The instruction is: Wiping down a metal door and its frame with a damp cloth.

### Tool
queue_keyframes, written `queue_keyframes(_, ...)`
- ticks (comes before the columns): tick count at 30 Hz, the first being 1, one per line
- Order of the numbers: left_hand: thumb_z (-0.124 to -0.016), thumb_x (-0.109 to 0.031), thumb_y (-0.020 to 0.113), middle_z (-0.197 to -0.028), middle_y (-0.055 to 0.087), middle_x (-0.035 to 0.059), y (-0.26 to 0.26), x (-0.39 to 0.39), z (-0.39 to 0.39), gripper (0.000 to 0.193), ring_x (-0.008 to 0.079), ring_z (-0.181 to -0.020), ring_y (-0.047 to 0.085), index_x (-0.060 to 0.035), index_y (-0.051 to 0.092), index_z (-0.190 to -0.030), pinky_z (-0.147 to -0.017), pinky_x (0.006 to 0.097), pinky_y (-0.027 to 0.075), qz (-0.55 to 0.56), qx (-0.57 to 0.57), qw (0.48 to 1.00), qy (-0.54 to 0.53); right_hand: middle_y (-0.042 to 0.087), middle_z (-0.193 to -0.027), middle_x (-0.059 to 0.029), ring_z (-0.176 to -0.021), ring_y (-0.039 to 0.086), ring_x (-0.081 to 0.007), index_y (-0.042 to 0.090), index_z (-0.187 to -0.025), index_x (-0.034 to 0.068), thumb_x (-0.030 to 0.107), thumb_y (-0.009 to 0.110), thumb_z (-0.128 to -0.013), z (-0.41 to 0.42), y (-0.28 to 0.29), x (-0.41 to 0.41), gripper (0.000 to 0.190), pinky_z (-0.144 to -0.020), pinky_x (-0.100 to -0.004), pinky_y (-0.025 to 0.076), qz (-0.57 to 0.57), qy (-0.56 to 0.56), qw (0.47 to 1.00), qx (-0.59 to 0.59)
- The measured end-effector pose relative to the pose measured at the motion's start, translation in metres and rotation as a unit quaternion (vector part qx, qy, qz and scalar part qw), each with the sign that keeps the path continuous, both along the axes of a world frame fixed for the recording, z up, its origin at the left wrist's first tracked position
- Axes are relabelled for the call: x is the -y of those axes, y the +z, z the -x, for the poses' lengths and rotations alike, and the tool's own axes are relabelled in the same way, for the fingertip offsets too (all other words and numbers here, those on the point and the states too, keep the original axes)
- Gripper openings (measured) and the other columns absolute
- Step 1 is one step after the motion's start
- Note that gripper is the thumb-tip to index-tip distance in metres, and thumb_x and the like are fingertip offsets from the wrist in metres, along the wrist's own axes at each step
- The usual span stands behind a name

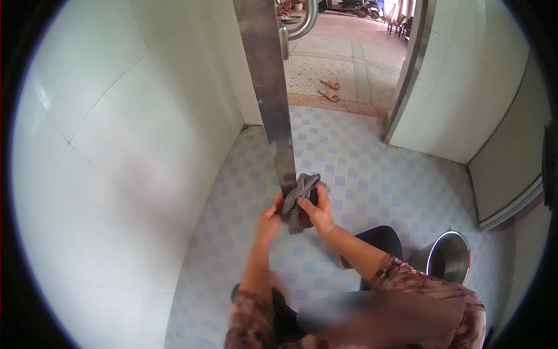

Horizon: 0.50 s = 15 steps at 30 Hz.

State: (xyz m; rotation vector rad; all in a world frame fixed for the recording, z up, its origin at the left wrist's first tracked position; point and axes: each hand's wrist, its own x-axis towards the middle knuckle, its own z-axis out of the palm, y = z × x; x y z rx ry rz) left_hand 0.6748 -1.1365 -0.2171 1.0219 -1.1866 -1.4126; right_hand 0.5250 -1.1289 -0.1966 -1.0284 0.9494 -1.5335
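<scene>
A grey cloth [298, 205] lies bunched at the lower end of a metal-edged door [274, 109], seen nearly edge-on. My right hand [320, 210] grips the cloth from the right, its thumb pressed on the folds. On the other side, my left hand [271, 218] is at the door's lower left edge beside the cloth; its fingertips are partly hidden, so whether it holds cloth or door is unclear. Something dark and reddish shows beneath the cloth near my right fingers. A curved metal handle [305, 22] is fixed higher on the door.
A metal bucket [449, 257] stands on the blue and white tiled floor [348, 174] at the right. Tiled walls [130, 131] rise on both sides. Beyond the doorway are pink slippers [329, 94], chairs [396, 27] and a parked scooter [353, 6].
</scene>
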Motion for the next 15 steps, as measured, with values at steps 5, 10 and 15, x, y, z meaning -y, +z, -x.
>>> queue_keyframes(5,-0.077,0.005,0.045,-0.124,0.053,0.0110,0.048,0.008,-0.004,0.049,0.0174,-0.116,0.048,-0.0028,0.050,-0.125,-0.097,0.0275,0.035,-0.005,0.143,0.986,-0.087,0.058,-0.097,-0.0064,-0.088,0.054,-0.0140,0.048,-0.108,-0.002,0.005,0.064,-0.080,0.023,0.005,-0.008,0.033,-0.079,-0.0262,0.045,-0.046,0.001,0.998,0.052)
queue_keyframes(10,-0.081,-0.007,0.054,-0.119,0.053,0.0182,0.250,0.027,0.020,0.038,0.0301,-0.115,0.048,0.0021,0.051,-0.118,-0.097,0.0389,0.035,0.566,0.327,0.727,0.212,0.058,-0.094,-0.0050,-0.086,0.054,-0.0132,0.050,-0.104,0.001,0.006,0.065,-0.079,0.074,0.018,-0.026,0.030,-0.077,-0.0261,0.045,-0.036,-0.025,0.997,0.070)
queue_keyframes(15,-0.084,-0.022,0.056,-0.136,0.035,0.0160,0.498,0.038,0.062,0.058,0.0286,-0.127,0.033,-0.0015,0.033,-0.133,-0.102,0.0402,0.030,0.737,0.313,0.523,0.292,0.055,-0.086,-0.0016,-0.079,0.050,-0.0089,0.051,-0.098,0.002,0.009,0.065,-0.080,0.085,0.098,-0.062,0.025,-0.070,-0.0248,0.044,-0.004,0.010,1.000,-0.016)
